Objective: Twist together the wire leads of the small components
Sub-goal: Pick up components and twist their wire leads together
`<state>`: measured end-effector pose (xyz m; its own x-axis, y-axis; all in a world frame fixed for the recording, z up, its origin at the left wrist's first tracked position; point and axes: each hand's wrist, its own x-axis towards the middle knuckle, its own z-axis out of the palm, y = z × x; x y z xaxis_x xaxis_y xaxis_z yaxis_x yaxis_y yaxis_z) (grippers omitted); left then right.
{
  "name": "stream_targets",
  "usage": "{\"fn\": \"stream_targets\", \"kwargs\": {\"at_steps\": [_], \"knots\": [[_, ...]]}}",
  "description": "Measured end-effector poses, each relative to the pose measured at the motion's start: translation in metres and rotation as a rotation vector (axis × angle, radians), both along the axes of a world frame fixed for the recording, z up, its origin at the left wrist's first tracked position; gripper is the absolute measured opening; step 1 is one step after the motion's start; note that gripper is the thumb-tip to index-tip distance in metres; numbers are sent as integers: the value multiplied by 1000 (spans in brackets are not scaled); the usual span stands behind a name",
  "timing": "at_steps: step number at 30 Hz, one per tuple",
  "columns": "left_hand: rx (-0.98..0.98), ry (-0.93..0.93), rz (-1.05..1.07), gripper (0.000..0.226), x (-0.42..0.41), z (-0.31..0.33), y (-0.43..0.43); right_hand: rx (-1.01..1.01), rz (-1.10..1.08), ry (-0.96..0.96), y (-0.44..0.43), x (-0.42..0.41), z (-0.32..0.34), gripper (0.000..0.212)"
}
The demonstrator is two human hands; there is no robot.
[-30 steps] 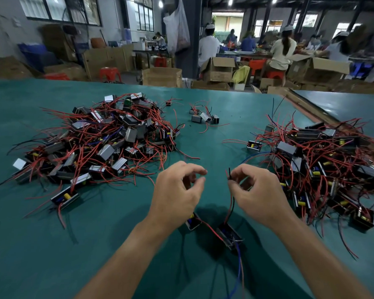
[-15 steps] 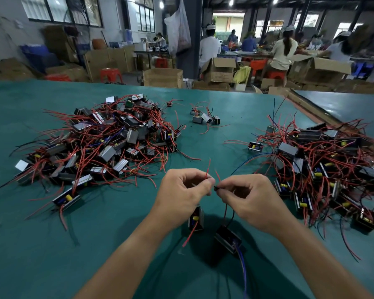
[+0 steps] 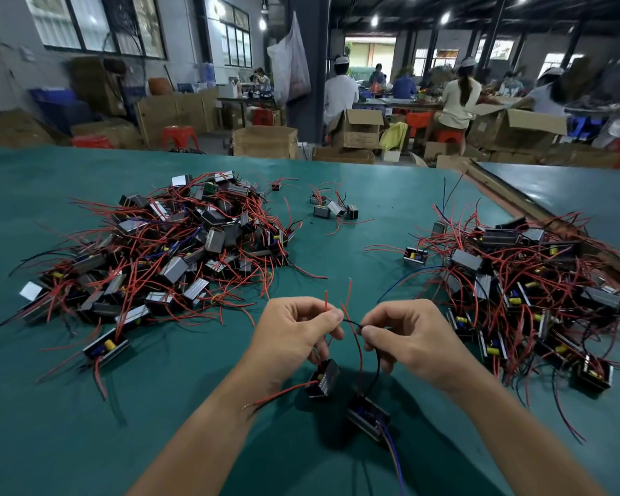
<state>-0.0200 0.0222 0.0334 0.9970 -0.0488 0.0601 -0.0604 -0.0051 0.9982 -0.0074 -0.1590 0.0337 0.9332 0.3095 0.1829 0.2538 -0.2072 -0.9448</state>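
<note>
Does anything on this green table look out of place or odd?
Nothing looks damaged. Only a few stray components lie apart, between the left pile and right pile. The left hand and right hand pinch the wire leads normally.

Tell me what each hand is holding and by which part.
Left hand pinches a red lead near its free end; right hand pinches a black lead near its end.

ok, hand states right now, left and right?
Left hand: closed, pinching a thin red wire lead.
Right hand: closed, pinching a thin black wire lead.
</note>
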Motion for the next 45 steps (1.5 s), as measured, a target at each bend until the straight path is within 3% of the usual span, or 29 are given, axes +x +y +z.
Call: {"fn": "stream_targets", "kwargs": {"at_steps": [14,19,25,29,32,34,37,40,45], "knots": [[74,3,-68,16,0,-1,2,-58,22,-9,5,-3,0,26],[15,24,1,6,1,1,2,-80,-105,5,-4,6,-3,20],[-6,97,-31,27,4,3,7,-128,-284,5,-12,20,-11,18],[-24,85,118,24,9,3,15,-175,-337,-6,-15,22,-12,16],[309,30,288,38,15,-4,27,-168,-351,-3,-18,23,-11,14],[528,59,258,53,14,-5,34,-161,-343,1,-18,23,-11,14],[581,247,-24,98,8,-3,36,-177,-328,-6,-17,22,-12,16],[664,282,-235,135,0,-1,33,-215,-314,-27,-17,20,-10,17],[624,258,-367,135,-3,3,39,-242,-293,-47,-14,16,-5,17]]}}
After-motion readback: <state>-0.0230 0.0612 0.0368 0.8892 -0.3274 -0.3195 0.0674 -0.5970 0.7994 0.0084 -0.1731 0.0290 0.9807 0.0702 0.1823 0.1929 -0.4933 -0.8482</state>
